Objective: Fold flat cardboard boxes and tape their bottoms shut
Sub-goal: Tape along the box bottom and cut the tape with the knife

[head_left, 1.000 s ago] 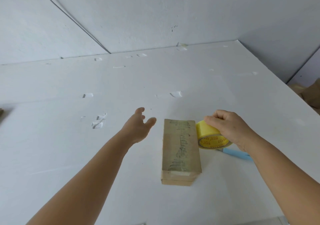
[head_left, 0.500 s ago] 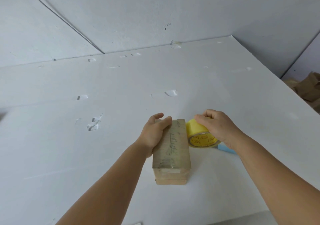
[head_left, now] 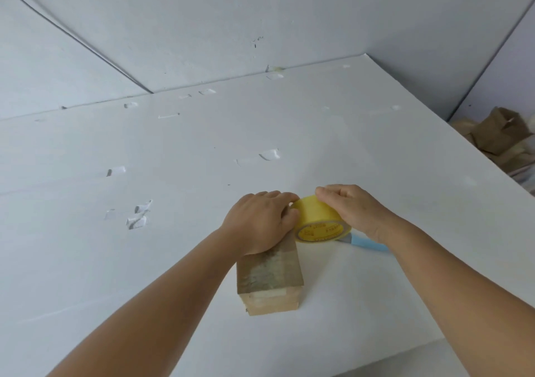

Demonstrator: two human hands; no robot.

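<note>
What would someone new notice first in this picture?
The bright yellow tape roll stands out mid-table, gripped from above by the right hand. Beside it, the left hand rests on the far end of a brown cardboard box. Crumpled brown paper sits off the white table's right edge.

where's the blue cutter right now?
Head view: the blue cutter lies on the white table, right of the cardboard box, mostly hidden behind the yellow tape roll and under the right hand.
</note>
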